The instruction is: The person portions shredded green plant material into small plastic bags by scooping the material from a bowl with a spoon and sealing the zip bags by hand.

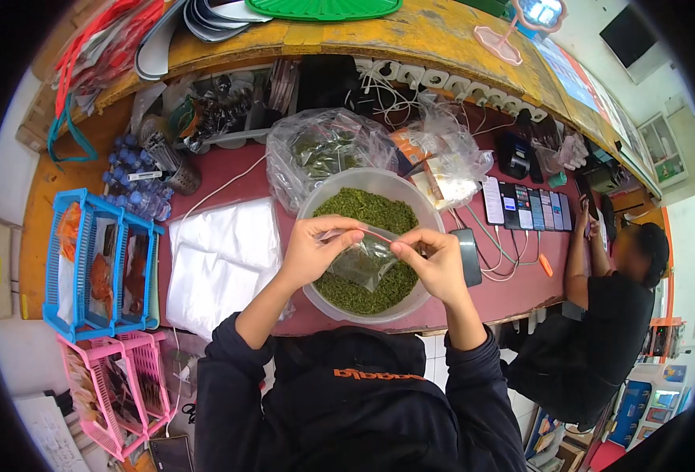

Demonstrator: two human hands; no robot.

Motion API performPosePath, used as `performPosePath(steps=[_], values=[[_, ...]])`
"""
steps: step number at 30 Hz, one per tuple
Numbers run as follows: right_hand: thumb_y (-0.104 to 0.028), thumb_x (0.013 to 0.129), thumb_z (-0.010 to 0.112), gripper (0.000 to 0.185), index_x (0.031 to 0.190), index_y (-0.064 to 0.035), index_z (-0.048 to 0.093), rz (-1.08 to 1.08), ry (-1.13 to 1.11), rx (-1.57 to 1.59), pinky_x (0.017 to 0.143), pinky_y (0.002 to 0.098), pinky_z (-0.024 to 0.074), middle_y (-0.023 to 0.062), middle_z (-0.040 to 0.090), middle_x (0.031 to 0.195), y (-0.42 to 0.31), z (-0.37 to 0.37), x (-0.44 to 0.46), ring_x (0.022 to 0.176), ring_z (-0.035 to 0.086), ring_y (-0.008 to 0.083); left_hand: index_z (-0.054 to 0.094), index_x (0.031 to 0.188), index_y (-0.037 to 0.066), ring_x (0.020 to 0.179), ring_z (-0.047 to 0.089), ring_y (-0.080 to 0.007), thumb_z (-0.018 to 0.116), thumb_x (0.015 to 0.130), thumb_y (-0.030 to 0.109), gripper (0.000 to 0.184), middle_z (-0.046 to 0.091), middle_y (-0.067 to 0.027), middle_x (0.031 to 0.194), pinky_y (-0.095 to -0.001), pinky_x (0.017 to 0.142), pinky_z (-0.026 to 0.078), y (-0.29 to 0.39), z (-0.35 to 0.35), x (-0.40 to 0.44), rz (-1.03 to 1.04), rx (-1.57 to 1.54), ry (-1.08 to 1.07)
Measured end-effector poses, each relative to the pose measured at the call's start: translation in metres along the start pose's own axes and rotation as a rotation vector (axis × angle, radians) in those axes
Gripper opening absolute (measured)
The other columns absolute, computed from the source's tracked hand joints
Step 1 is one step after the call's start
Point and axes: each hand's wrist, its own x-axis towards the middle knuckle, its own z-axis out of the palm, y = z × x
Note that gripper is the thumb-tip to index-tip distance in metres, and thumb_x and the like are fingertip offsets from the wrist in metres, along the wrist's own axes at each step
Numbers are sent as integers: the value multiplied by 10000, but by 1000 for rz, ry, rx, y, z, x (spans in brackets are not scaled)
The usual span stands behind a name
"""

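Observation:
A small clear zip bag [365, 263] with a red line along its top edge hangs between my two hands, over a round whitish tub [313, 206]. Chopped green leaves [375, 206] fill much of the tub. My left hand [322, 245] pinches the bag's left top corner between thumb and fingers. At the right top corner, my right hand [428, 256] pinches the bag in the same way. Some green shows through the lower part of the bag; whether it lies inside or behind is unclear. Behind the tub stands a large clear plastic bag [328, 149] with more green leaves.
White plastic bags [225, 248] lie left of the tub, beside blue baskets [103, 267]. Several phones [524, 206] and cables lie at the right. A person in black [619, 307] sits at the far right. A yellow wooden shelf [324, 39] spans the back.

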Motion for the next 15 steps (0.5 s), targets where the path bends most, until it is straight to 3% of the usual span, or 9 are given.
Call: performPosePath(steps=[2,3,5,8,11,15], values=[[-73,832,745,78,833,-4,709,-139,-22,52,656,235,472,30,680,781,5,-1,-2,692,598,73,732,993,-11,775,613,-82,718,860,60,151,688,-68,845,-229,683,484,2,3,-4,-113,-72,23],[-58,824,734,70,806,-6,691,-109,-16,71,643,238,469,22,666,760,6,0,-3,688,591,69,732,993,-11,775,613,-82,718,860,60,151,688,-68,845,-229,683,484,5,4,-5,-116,-71,24],[-56,821,731,68,801,-9,686,-104,-12,52,637,239,466,21,662,755,6,5,-3,684,591,70,726,941,-24,766,632,-102,717,840,27,114,686,-74,832,-243,681,497,11,8,-5,80,186,5],[-41,804,729,54,796,-15,681,-206,-20,-11,604,243,457,35,654,730,0,20,-2,648,591,90,719,893,-21,783,613,-110,702,836,3,64,666,-76,881,-233,687,477,5,20,-8,206,161,-1],[-14,769,730,58,777,-13,673,-395,89,-148,552,260,447,67,649,708,-5,26,-4,609,591,129,705,837,-27,770,629,-126,707,801,-18,37,670,-77,851,-248,686,487,14,20,-8,238,217,33],[-10,774,726,53,771,-7,673,-381,125,-175,550,259,440,58,648,705,-7,11,-15,617,588,116,706,821,-28,773,640,-129,705,798,-23,24,687,-80,830,-256,692,499,20,4,-3,185,100,190]])
